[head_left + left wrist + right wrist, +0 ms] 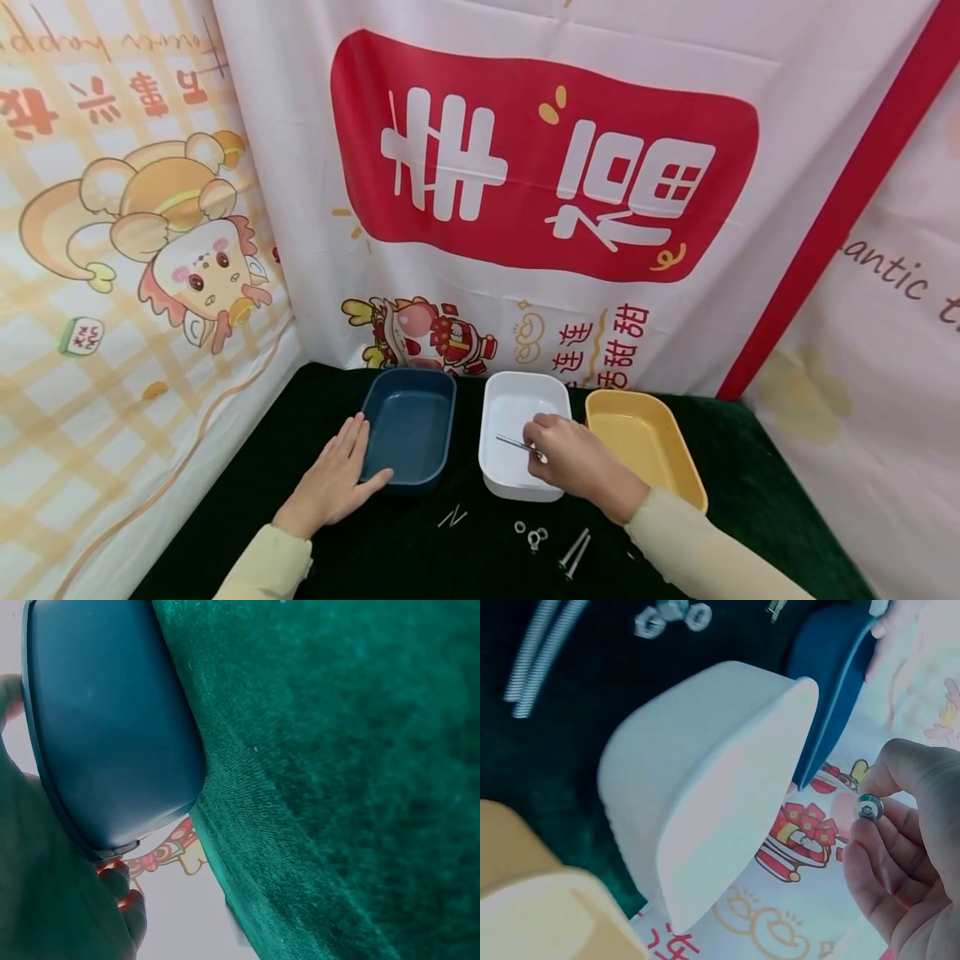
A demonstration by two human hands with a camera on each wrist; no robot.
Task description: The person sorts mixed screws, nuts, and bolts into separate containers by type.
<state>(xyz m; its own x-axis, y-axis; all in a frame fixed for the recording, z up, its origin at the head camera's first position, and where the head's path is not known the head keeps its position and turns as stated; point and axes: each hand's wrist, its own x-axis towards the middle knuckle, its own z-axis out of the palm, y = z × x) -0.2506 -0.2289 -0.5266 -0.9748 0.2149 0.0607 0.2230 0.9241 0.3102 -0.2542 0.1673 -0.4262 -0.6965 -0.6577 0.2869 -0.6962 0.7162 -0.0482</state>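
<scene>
My right hand [570, 458] pinches a long metal bolt [517, 445] between thumb and fingers, above the white tray [491, 477]. In the right wrist view the round head of the bolt [868, 808] faces the camera, with a socket in its middle. My left hand [336, 479] lies along the left side of the dark blue tray [408, 482], fingers straight and thumb spread at its near corner. The left wrist view shows the blue tray's outer wall [112, 712] beside this hand [52, 877].
A yellow tray [678, 417] stands at the right, partly behind my right forearm. Nearer me on the dark green cloth [405, 558] lie two long bolts [574, 553], several nuts [520, 527] with an eye-shaped piece [533, 542], and some thin pins [452, 517]. Printed curtains [300, 167] hang behind.
</scene>
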